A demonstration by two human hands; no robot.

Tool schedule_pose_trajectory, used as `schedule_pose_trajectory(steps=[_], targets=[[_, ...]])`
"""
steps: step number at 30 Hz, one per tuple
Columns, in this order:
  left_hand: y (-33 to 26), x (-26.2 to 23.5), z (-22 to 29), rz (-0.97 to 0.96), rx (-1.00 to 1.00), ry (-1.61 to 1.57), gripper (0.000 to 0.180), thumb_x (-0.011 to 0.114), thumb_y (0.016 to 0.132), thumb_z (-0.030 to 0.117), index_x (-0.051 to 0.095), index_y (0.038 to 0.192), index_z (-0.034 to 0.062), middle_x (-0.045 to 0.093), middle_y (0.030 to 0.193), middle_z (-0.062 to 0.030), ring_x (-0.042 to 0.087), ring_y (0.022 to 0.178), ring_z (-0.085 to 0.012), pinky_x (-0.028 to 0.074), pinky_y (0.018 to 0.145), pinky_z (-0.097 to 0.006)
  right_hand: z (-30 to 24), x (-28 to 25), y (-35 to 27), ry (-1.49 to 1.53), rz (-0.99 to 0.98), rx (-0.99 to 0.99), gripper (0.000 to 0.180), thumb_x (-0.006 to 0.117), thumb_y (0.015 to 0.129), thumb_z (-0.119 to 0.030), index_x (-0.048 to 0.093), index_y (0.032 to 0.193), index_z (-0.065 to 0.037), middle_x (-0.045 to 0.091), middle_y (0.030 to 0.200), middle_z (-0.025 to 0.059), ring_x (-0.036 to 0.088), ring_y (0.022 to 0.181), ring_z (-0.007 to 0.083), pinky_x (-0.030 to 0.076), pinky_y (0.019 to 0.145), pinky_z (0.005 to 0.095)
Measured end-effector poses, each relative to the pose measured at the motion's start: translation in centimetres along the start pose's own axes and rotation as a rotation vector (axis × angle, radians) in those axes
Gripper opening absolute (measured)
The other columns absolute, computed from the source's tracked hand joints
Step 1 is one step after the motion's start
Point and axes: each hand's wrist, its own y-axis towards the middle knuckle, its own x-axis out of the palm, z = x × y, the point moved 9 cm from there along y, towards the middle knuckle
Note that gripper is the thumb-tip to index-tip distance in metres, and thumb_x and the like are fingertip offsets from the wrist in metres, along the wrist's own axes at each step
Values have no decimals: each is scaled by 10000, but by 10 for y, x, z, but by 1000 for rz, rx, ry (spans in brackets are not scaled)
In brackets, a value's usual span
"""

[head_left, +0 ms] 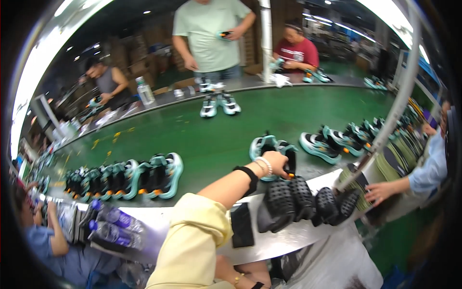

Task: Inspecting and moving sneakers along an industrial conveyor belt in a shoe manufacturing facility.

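Observation:
My left arm, in a yellow sleeve, reaches out over the green belt. My left hand point(273, 164), with a pearl bracelet, is closed on the collar of a teal and black sneaker point(288, 148). Its mate point(260, 144) stands close on the left, partly behind the hand. My right hand point(224, 269) is low by my body, half covered by the yellow sleeve; its fingers are hidden. Below the held sneaker, several black studded, rounded pieces point(276, 204) lie on the metal ledge point(202, 250). A flat black rectangular object point(242, 225) lies beside them.
Sneakers stand in rows on the green belt point(192, 130), left point(161, 176) and right point(320, 147). Bottles point(118, 226) lie on the ledge at left. A co-worker's hand point(380, 192) rests near green pieces point(397, 161); a slanted pole point(402, 96) rises at right. Other people work opposite.

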Motion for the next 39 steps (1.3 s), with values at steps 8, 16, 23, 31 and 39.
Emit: schedule_pose_trajectory(steps=[8,16,23,31,39], targets=[[-168,-29,-107,99,-327,-59,589,747,660,648,645,819,89,678,739,-113,682,742,-306,534,676,-407,-44,-37,18,184,169,-35,178,664,869,-186,652,756,-49,610,653,160,603,570,350,470,523,412],[-287,-11,-111,361,-487,-128,488,731,764,344,586,1136,61,683,789,-188,673,754,-392,542,731,-471,-88,-103,26,54,320,70,133,645,867,-123,668,808,-6,569,607,131,526,519,190,395,496,333],[-356,-25,-106,658,-717,-234,577,782,748,295,586,1241,68,406,1347,-200,448,1231,-374,498,958,-422,-126,-325,8,-476,849,428,215,624,926,-218,599,951,-5,585,696,129,577,628,257,442,592,348],[-370,-10,-125,824,-783,-435,335,789,767,309,656,917,41,433,1311,-197,487,1172,-398,456,975,-428,-80,-296,41,-956,467,577,416,616,902,-410,574,1051,-23,654,822,220,645,809,408,484,711,483],[-366,-10,-120,908,-641,-501,300,765,783,285,620,829,27,515,1152,-167,518,1082,-360,460,919,-431,-53,-321,34,-1135,468,659,447,696,836,-435,597,947,-13,665,845,221,651,817,402,507,711,490]])
